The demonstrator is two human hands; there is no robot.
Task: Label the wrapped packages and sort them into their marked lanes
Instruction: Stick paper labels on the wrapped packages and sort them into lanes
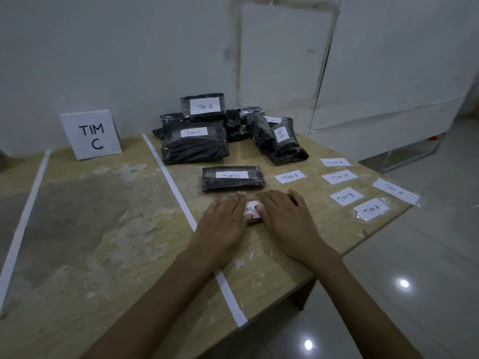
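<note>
Packages in black wrap were heaped at the far middle of the counter [103, 216], right of the long white tape strip [178, 198]. The biggest package [194, 149] read TIM C, a TIM B package [204, 106] sat on top, and a second TIM B package [281, 137] leaned at the heap's right. A folded sign [90, 134] reading TIM C stood in the lane left of that strip. A flat package [233, 180] marked TIM C lay alone just in front of the heap. Nearer still, the left hand [223, 218] and right hand [285, 213] lay flat side by side, each grip spread with straight fingers, pressing a small package [255, 221] that was mostly hidden. Both thumbs touched its white label [252, 209], text only partly readable. Loose labels lay right, near the counter edge: TIM A slip [290, 176], TIM B slip [347, 196], others.
</note>
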